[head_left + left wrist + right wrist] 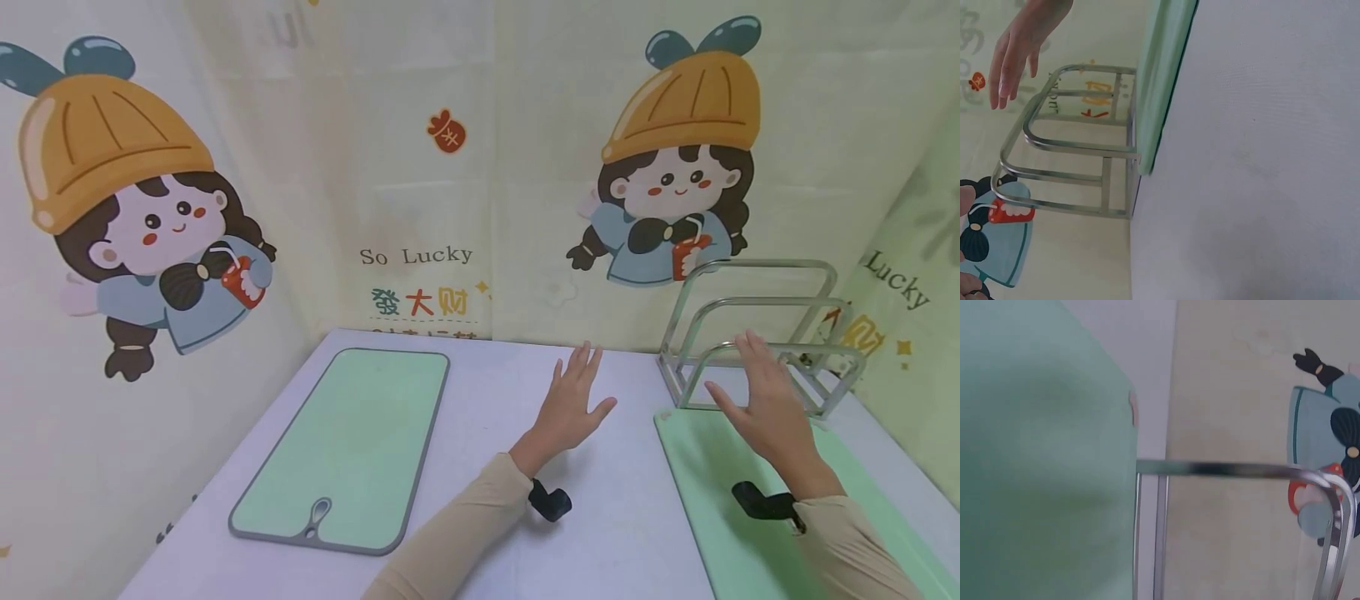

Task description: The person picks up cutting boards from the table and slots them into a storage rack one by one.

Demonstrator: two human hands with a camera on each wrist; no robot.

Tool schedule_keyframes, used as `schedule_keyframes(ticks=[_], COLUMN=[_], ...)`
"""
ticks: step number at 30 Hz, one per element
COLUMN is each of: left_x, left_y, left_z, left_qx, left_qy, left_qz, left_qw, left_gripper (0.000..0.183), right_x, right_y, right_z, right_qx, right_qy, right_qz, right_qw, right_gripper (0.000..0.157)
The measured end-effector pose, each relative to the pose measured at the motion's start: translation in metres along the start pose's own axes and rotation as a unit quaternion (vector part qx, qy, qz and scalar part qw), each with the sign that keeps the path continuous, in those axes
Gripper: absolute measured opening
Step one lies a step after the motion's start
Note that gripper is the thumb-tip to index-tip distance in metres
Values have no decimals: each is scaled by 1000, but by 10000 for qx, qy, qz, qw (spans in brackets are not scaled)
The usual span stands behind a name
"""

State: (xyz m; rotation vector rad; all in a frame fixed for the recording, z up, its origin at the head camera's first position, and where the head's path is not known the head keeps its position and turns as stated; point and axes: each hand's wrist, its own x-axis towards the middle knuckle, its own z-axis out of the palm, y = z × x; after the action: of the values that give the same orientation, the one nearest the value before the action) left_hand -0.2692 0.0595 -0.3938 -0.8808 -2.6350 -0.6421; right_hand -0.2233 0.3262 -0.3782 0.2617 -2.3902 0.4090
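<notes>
My left hand (566, 410) is held over the white tabletop, fingers stretched forward and thumb out to the side, holding nothing. My right hand (772, 410) hovers in front of a silver metal rack (765, 264), its fingers straight and its palm bare. Three upright loops form the rack, which stands at the back right. Under the right hand lies a pale green board (693, 467), its far edge against the rack's base. Left of the left hand, a light green cutting board (360, 442) with a grey rim and a teardrop hanging hole lies flat.
A cream cloth wall (525, 208) with printed cartoon figures rises behind and on both sides of the white table (502, 517). Each wrist carries a small black camera mount, the left one (551, 503) low over the tabletop.
</notes>
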Motion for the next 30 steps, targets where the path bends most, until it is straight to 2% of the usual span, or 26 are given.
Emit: schedule_keyframes(ticks=[8, 12, 17, 20, 26, 30], left_x=[7, 11, 17, 22, 29, 33], left_y=[5, 9, 16, 19, 23, 24], left_z=[10, 12, 16, 19, 27, 31], left_qx=[-230, -445, -802, -1181, -1932, -2264], left_qy=[178, 177, 140, 164, 243, 231], left_qz=[75, 57, -44, -131, -228, -401], left_qw=[9995, 9988, 9967, 9928, 9806, 9729], left_gripper=[69, 68, 67, 66, 61, 58], right_x=[-6, -7, -7, -7, -5, -1], right_y=[24, 34, 44, 48, 57, 64], right_z=[-12, -17, -26, -30, -30, -28], right_qx=[-30, 119, 436, 592, 881, 1020], right_qy=[213, 336, 302, 388, 860, 956], right_qz=[490, 628, 1068, 1273, 1511, 2111], right_qw=[9986, 9974, 9929, 9893, 9808, 9674], right_gripper=[71, 69, 67, 65, 60, 56])
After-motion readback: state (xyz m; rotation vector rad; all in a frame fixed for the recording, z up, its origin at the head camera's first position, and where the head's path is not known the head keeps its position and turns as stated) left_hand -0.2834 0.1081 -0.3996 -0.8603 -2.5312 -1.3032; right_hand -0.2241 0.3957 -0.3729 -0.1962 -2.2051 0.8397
